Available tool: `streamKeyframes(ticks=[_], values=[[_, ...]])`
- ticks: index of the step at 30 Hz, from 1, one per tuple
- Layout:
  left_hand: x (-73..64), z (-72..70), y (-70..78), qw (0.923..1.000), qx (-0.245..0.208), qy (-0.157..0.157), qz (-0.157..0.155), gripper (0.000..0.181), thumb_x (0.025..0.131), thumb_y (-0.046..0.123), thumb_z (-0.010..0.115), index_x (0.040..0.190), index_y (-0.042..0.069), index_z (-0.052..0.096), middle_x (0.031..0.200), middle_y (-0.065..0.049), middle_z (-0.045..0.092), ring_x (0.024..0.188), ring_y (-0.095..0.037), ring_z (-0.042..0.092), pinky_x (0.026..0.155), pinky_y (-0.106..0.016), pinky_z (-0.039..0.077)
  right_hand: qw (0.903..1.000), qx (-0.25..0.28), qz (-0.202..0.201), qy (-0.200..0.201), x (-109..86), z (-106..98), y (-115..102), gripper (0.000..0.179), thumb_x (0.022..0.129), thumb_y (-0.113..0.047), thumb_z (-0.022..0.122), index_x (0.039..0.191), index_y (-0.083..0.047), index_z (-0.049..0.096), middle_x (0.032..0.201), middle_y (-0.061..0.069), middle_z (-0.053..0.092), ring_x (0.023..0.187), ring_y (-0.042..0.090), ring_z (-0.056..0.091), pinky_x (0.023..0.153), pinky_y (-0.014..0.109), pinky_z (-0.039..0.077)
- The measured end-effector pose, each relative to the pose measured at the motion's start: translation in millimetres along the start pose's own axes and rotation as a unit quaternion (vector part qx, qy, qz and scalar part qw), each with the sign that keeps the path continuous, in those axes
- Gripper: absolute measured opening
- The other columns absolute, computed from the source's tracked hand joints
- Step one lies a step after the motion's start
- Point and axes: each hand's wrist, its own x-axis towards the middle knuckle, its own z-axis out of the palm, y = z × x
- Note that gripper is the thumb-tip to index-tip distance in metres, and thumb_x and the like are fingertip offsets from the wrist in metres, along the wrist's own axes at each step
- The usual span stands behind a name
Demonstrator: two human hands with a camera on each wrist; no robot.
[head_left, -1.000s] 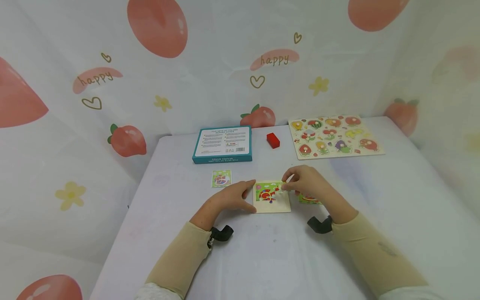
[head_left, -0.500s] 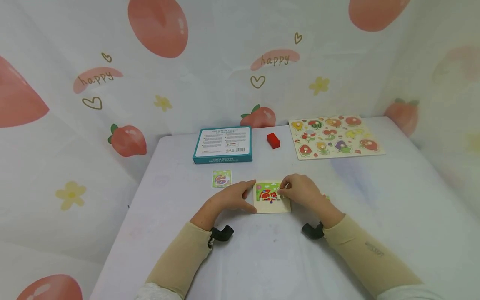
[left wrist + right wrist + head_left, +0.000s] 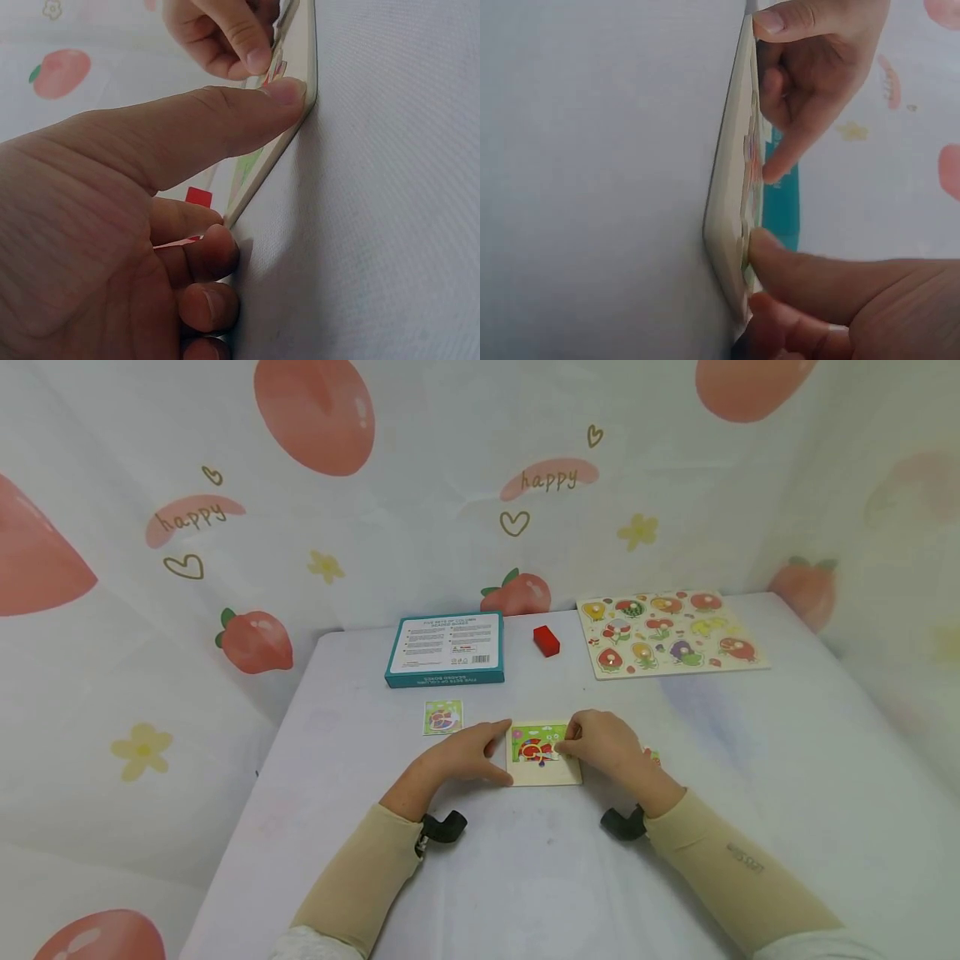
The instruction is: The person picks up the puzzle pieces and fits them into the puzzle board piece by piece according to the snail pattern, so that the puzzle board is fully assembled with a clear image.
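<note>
A small wooden jigsaw board (image 3: pixel 543 777) lies on the table, bearing a green picture with a red, snail-like figure (image 3: pixel 534 750). My left hand (image 3: pixel 467 752) holds the board's left side, thumb at the near corner (image 3: pixel 296 94) and index fingertip at the far one. Over the picture's right part, my right hand (image 3: pixel 603 742) pinches a jigsaw piece (image 3: pixel 745 259) between thumb and fingers, close down on the board. Most of that piece is hidden by the fingertips. Beyond the right wrist, a red and green piece (image 3: pixel 652 756) shows partly.
A small picture card (image 3: pixel 443 717) lies left of the board. Farther back are a teal box (image 3: pixel 446 652), a red block (image 3: pixel 546 641) and a fruit peg puzzle (image 3: pixel 667 639). A fruit-printed white cloth (image 3: pixel 420 527) hangs behind the table.
My right hand has moved a little toward me with the piece, now lower over the picture's right part. The right forearm has swung left. The left hand and board have stayed put.
</note>
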Motion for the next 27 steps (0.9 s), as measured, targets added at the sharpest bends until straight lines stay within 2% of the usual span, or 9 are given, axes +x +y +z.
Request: streamKeyframes(ticks=[9,14,18,21,24,27], values=[[0.9,1.3,-1.2,1.0000,0.000,-0.002,-0.004,0.097,0.083,0.033,0.087,0.161,0.015,0.035,0.095,-0.006,0.046,0.093,-0.019,0.047,0.077,-0.036,0.038,0.9980,0.052,0.026,-0.023,4.3,-3.7,6.4,0.031,0.085,-0.031,0.085,0.085,-0.009,0.064,0.079,0.004,0.058,0.073,0.019,0.052,0.063,0.031,0.040],[1.1,0.6,-0.2,1.0000,0.001,-0.001,-0.009,0.097,0.082,0.034,0.088,0.162,0.016,0.034,0.100,-0.005,0.047,0.100,-0.019,0.047,0.081,-0.038,0.038,0.9955,0.084,0.040,-0.017,6.8,-3.7,11.0,0.032,0.083,-0.030,0.087,0.084,-0.009,0.064,0.076,0.004,0.055,0.068,0.018,0.050,0.059,0.030,0.039],[1.0,0.0,0.5,1.0000,0.003,-0.002,-0.009,0.097,0.083,0.033,0.087,0.162,0.016,0.034,0.102,-0.005,0.048,0.103,-0.020,0.047,0.083,-0.038,0.038,0.9960,0.087,0.013,-0.008,6.8,-2.2,9.8,0.024,0.085,-0.027,0.086,0.084,-0.009,0.069,0.079,0.004,0.059,0.074,0.021,0.052,0.064,0.033,0.041],[0.8,-0.2,0.8,0.9999,0.001,-0.002,-0.011,0.098,0.082,0.033,0.088,0.162,0.015,0.033,0.104,-0.005,0.049,0.106,-0.020,0.047,0.085,-0.039,0.038,0.9971,0.074,-0.016,-0.008,5.8,-1.2,6.6,0.013,0.088,-0.024,0.083,0.088,-0.012,0.078,0.090,0.003,0.067,0.085,0.022,0.055,0.073,0.035,0.044],[1.0,0.3,0.0,0.9999,-0.002,-0.002,-0.012,0.098,0.082,0.034,0.088,0.162,0.015,0.033,0.109,-0.004,0.050,0.110,-0.021,0.046,0.089,-0.039,0.039,0.9985,0.033,-0.041,-0.016,5.2,-1.6,3.5,0.009,0.090,-0.024,0.081,0.092,-0.015,0.082,0.097,0.001,0.070,0.090,0.021,0.056,0.079,0.037,0.047],[1.5,0.8,-0.9,0.9999,-0.003,-0.002,-0.011,0.098,0.082,0.034,0.088,0.162,0.016,0.034,0.113,-0.002,0.050,0.111,-0.020,0.045,0.090,-0.039,0.040,0.9958,-0.023,-0.083,-0.030,4.1,-4.2,0.9,0.014,0.089,-0.025,0.082,0.095,-0.013,0.084,0.093,-0.002,0.066,0.085,0.018,0.056,0.077,0.036,0.049]])
